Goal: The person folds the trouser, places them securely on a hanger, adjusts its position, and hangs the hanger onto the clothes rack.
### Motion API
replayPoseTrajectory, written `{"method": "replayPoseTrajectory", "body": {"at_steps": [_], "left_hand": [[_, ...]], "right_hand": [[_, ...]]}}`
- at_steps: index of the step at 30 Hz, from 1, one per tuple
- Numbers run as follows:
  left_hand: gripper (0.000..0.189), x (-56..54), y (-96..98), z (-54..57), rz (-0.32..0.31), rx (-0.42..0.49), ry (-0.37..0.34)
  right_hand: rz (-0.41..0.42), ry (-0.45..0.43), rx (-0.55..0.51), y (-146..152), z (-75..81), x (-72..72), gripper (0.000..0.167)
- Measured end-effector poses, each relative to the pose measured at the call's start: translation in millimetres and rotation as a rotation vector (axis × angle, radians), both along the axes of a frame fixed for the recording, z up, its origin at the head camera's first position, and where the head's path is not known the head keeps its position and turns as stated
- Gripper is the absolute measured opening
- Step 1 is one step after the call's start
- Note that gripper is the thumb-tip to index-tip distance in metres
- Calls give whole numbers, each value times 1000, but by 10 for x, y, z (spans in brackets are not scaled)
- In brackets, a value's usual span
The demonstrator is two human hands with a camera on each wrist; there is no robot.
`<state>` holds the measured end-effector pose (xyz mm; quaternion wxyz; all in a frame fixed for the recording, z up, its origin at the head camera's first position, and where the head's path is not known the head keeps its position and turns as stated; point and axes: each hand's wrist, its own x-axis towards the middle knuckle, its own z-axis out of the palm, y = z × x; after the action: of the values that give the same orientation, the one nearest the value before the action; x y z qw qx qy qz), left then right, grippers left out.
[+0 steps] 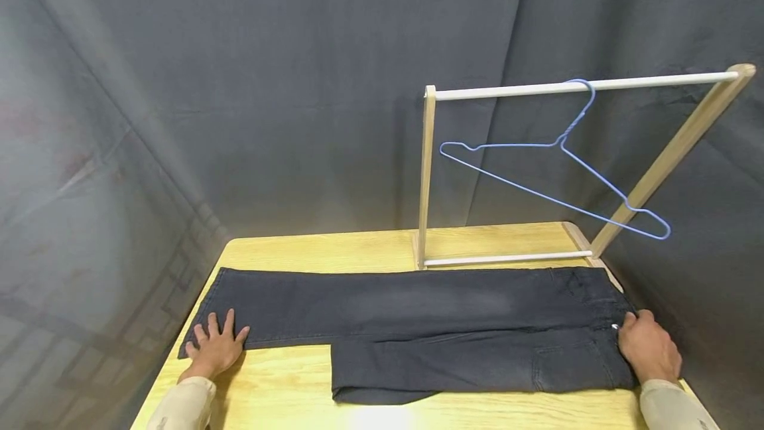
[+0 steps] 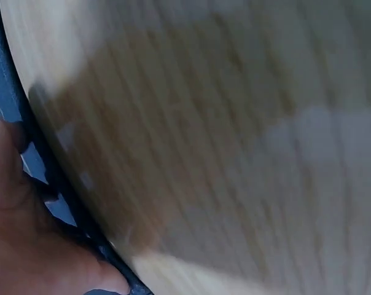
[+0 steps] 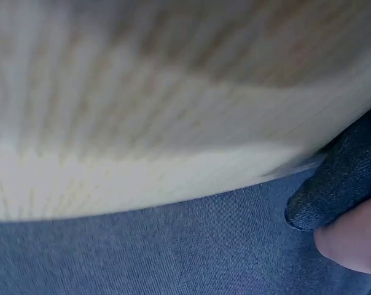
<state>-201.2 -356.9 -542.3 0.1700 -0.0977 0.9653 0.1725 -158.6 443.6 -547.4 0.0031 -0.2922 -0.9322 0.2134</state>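
Dark jeans point(image 1: 430, 304) lie stretched across the table, the waistband on the right. The far leg reaches out to the left; the near leg looks doubled back, its end partway along. My left hand point(image 1: 217, 350) rests with fingers spread on the hem end of the far leg. In the left wrist view that hand point(image 2: 32, 239) lies along the edge of the cloth. With curled fingers my right hand point(image 1: 650, 349) grips the waistband beside a small light spot, likely the button. The right wrist view shows a fingertip point(image 3: 351, 236) against the dark waistband edge point(image 3: 339, 175).
A wooden rack point(image 1: 427, 171) with white bars stands at the back right of the table point(image 1: 322, 244). From its top bar hangs a blue hanger point(image 1: 513, 145), tilted down to the right. Grey curtains point(image 1: 298, 85) close in the back and both sides.
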Motion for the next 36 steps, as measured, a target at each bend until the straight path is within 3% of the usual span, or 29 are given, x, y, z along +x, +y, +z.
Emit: {"method": "replayPoseTrajectory", "body": {"at_steps": [3, 5, 13, 17, 20, 24, 27, 29, 30, 33, 36], "left_hand": [[92, -50, 61, -20, 6, 39, -13], [93, -73, 96, -26, 10, 46, -18], [90, -136, 145, -36, 50, -32, -17], [90, -137, 151, -50, 62, -27, -5], [89, -112, 156, -87, 63, -14, 2], [85, -86, 174, -145, 78, 7, 10], [81, -100, 193, -170, 89, 0, 8], [81, -118, 207, -173, 88, -10, 5], [80, -128, 213, -174, 85, -17, 2], [82, -145, 220, -170, 80, 4, 2], [79, -165, 226, -149, 108, 86, 10]], "right_hand": [[-10, 90, 29, 50, 27, 2, 48], [-10, 95, 32, 75, 30, 2, 48], [-14, -123, -12, 32, -25, -25, 60], [-24, -131, -12, 5, -25, -40, 60], [-25, -26, 17, -6, -15, -35, 55], [10, 296, 162, -98, -32, 2, 44], [155, 499, 271, -264, -51, 35, 44], [325, 545, 289, -397, -58, 50, 47], [418, 542, 293, -460, -69, 57, 47], [635, 414, 273, -608, -105, 97, 52], [710, 273, 254, -670, -144, 128, 56]]}}
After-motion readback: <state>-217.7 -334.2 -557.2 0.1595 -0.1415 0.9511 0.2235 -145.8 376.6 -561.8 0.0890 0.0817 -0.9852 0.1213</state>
